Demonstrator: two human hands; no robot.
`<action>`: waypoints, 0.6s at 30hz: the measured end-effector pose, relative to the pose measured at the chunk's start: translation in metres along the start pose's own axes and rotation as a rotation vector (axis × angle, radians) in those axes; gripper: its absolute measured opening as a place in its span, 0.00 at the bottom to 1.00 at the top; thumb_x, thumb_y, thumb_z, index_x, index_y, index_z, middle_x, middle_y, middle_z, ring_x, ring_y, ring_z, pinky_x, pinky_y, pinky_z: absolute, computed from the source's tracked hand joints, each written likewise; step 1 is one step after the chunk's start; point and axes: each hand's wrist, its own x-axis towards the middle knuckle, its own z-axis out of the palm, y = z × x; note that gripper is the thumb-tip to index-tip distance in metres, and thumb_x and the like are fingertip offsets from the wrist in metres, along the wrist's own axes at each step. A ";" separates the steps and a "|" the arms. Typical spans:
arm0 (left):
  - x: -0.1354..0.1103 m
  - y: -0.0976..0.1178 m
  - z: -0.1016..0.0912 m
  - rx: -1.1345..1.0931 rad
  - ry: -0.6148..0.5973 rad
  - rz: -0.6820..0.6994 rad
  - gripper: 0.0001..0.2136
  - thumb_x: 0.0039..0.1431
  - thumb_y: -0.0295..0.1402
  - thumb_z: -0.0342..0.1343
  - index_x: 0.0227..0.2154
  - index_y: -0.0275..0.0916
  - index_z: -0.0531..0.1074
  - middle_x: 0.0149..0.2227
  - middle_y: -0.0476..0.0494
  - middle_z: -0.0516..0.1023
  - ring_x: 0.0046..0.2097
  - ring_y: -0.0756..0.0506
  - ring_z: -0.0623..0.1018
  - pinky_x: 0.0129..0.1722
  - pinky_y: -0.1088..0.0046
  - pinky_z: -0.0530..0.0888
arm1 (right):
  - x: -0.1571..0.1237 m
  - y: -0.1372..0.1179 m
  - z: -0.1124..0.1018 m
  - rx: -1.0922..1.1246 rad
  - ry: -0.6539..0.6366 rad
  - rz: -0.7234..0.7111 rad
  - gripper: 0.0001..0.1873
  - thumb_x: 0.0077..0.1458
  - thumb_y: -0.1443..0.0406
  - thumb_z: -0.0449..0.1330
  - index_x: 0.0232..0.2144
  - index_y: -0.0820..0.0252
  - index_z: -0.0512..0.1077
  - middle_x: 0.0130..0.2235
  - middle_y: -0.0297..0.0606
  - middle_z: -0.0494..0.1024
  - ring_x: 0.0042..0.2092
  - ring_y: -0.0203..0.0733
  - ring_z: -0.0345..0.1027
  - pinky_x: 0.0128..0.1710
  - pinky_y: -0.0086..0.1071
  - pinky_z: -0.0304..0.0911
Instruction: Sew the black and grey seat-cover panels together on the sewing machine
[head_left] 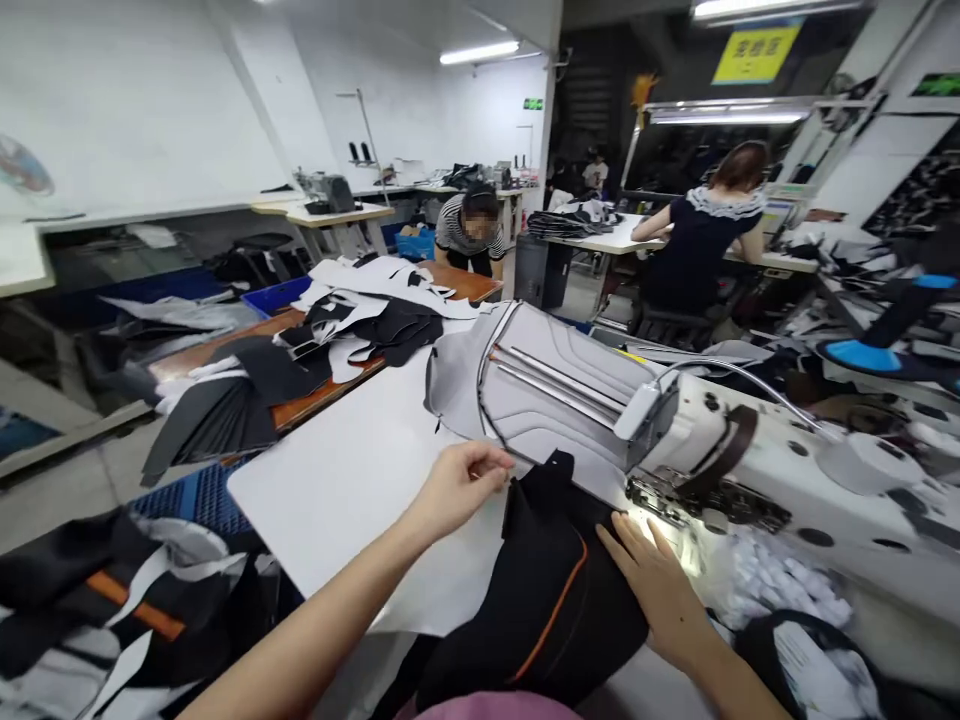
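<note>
A black fabric piece [559, 570] with a curved orange line of trim lies over the front edge of the white sewing table [337, 490]. My left hand [465, 485] is closed in a pinch at the upper left edge of this fabric, where a narrow flap stands up. My right hand [656, 585] lies on the right side of the fabric with its fingers spread, just left of the lit needle area of the sewing machine [705, 500]. Beyond my hands, a grey padded panel [547, 350] with dark piping rests against the machine.
Cut black and white pieces [382, 310] are heaped on a brown table ahead. Dark fabric with orange strips [135, 605] is piled at lower left. White scraps [787, 580] lie beneath the machine arm. One person [472, 230] bends ahead; another [709, 240] sits at a table.
</note>
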 end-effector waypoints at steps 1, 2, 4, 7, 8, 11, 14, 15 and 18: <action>-0.009 0.020 0.003 -0.025 -0.074 0.047 0.08 0.53 0.33 0.55 0.34 0.36 0.77 0.31 0.43 0.79 0.31 0.45 0.77 0.33 0.70 0.74 | 0.001 -0.003 -0.005 0.012 -0.017 0.002 0.48 0.39 0.72 0.56 0.66 0.61 0.52 0.65 0.54 0.57 0.64 0.60 0.51 0.62 0.57 0.45; -0.015 0.037 0.011 -0.019 -0.182 0.121 0.10 0.55 0.34 0.55 0.36 0.37 0.77 0.33 0.42 0.79 0.33 0.45 0.78 0.34 0.70 0.74 | 0.002 -0.004 -0.010 0.018 -0.017 0.001 0.48 0.40 0.71 0.57 0.66 0.59 0.51 0.65 0.54 0.56 0.65 0.61 0.50 0.62 0.58 0.45; -0.017 0.052 0.039 0.073 -0.461 0.317 0.12 0.58 0.34 0.53 0.42 0.39 0.77 0.40 0.39 0.79 0.40 0.43 0.79 0.42 0.68 0.74 | 0.003 -0.007 -0.014 0.021 0.013 -0.016 0.46 0.44 0.70 0.59 0.66 0.55 0.51 0.66 0.53 0.55 0.65 0.62 0.48 0.61 0.59 0.46; 0.002 0.023 0.080 0.373 -0.770 0.546 0.18 0.53 0.35 0.59 0.49 0.40 0.74 0.51 0.36 0.76 0.55 0.35 0.73 0.55 0.59 0.68 | 0.002 -0.009 -0.013 0.035 0.027 -0.038 0.44 0.46 0.71 0.60 0.65 0.52 0.54 0.66 0.53 0.54 0.65 0.63 0.47 0.61 0.59 0.48; 0.011 0.005 0.087 0.507 -0.775 0.541 0.21 0.52 0.35 0.60 0.50 0.40 0.73 0.54 0.35 0.73 0.59 0.33 0.69 0.58 0.53 0.64 | 0.002 -0.010 -0.013 0.044 0.012 -0.024 0.45 0.44 0.73 0.60 0.65 0.50 0.55 0.67 0.52 0.52 0.66 0.64 0.46 0.61 0.59 0.48; 0.031 -0.052 0.078 0.808 -0.715 0.455 0.24 0.59 0.39 0.54 0.59 0.46 0.63 0.63 0.37 0.63 0.65 0.32 0.58 0.62 0.40 0.49 | 0.002 -0.012 -0.014 0.102 -0.059 0.050 0.50 0.40 0.78 0.59 0.65 0.46 0.54 0.68 0.50 0.48 0.66 0.63 0.44 0.61 0.57 0.50; 0.036 -0.079 0.045 1.038 -0.401 0.288 0.24 0.65 0.44 0.46 0.61 0.43 0.60 0.63 0.34 0.63 0.65 0.32 0.57 0.62 0.40 0.48 | 0.003 -0.014 -0.020 0.183 -0.112 0.112 0.51 0.39 0.80 0.56 0.65 0.43 0.54 0.69 0.48 0.46 0.67 0.61 0.42 0.62 0.55 0.50; 0.035 -0.079 0.035 1.105 -0.307 0.242 0.23 0.65 0.43 0.45 0.60 0.40 0.62 0.61 0.33 0.65 0.65 0.32 0.59 0.62 0.42 0.51 | 0.004 -0.014 -0.022 0.201 -0.119 0.128 0.52 0.38 0.81 0.55 0.65 0.43 0.54 0.69 0.49 0.45 0.67 0.61 0.42 0.62 0.56 0.49; 0.025 -0.056 0.023 1.234 -0.291 0.140 0.16 0.63 0.36 0.47 0.48 0.36 0.73 0.49 0.31 0.76 0.54 0.33 0.72 0.53 0.52 0.66 | 0.004 -0.015 -0.022 0.221 -0.108 0.149 0.54 0.36 0.82 0.54 0.64 0.42 0.54 0.69 0.49 0.45 0.67 0.62 0.40 0.62 0.56 0.49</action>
